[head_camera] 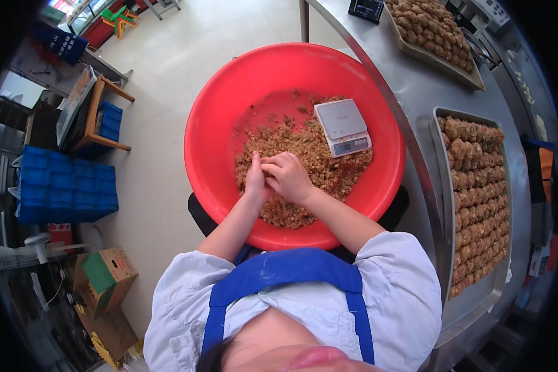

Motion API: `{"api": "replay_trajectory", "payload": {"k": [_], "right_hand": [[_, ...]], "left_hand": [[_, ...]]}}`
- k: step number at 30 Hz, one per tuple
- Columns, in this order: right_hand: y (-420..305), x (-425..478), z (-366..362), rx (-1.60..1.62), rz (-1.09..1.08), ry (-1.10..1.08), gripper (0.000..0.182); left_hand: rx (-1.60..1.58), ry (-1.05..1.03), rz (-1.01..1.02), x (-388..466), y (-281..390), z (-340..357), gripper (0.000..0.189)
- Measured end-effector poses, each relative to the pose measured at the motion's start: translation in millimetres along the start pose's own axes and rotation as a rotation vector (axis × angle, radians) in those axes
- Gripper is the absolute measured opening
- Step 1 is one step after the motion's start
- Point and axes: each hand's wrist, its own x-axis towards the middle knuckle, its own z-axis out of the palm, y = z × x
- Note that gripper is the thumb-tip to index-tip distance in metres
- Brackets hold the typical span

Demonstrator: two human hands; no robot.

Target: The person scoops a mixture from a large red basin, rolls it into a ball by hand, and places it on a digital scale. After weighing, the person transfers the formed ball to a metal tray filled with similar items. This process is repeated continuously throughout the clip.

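Note:
My left hand (257,180) and my right hand (288,176) are cupped against each other, low over a crumbly brown food mixture (288,211). The left palm faces inward with its fingers pointing up and away from me, while the right fingers curl over toward it. Whatever lies between the palms is hidden by the fingers. The mixture is heaped in a large round red plastic basin (242,83). A white digital kitchen scale (340,120) rests on the mixture at the basin's right side, slightly tilted, its display toward me.
To the right runs a stainless steel table (409,88) with its edge beside the basin. On it are a metal tray (481,302) of brown balls in rows, a second ball-filled tray (411,46) and a small dark device (366,10). Blue plastic crates (67,183) and a cardboard box (116,269) stand left.

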Motion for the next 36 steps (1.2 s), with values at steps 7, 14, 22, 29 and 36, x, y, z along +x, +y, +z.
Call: {"api": "replay_trajectory", "payload": {"k": [7, 14, 22, 29, 36], "right_hand": [[7.9, -3.8, 6.9, -0.048, 0.045, -0.099, 0.006], [35.9, -5.8, -2.4, -0.149, 0.270, 0.076, 0.016], [27.0, -5.2, 16.8, 0.020, 0.215, 0.066, 0.020], [11.6, -14.8, 32.6, -0.223, 0.241, 0.065, 0.044], [1.5, -2.3, 15.3, 0.017, 0.043, -0.065, 0.009]], "left_hand": [[0.010, -0.031, -0.079, 18.6, -7.3, -18.7, 0.037], [0.139, -0.032, -0.072, -2.2, 2.6, -9.6, 0.044], [-0.067, -0.526, -0.376, -25.6, 10.1, 0.0, 0.084], [-0.169, -0.362, -0.228, -33.1, 8.6, 22.4, 0.066], [-0.154, -0.090, -0.180, 5.4, 5.9, -17.3, 0.040]]}}
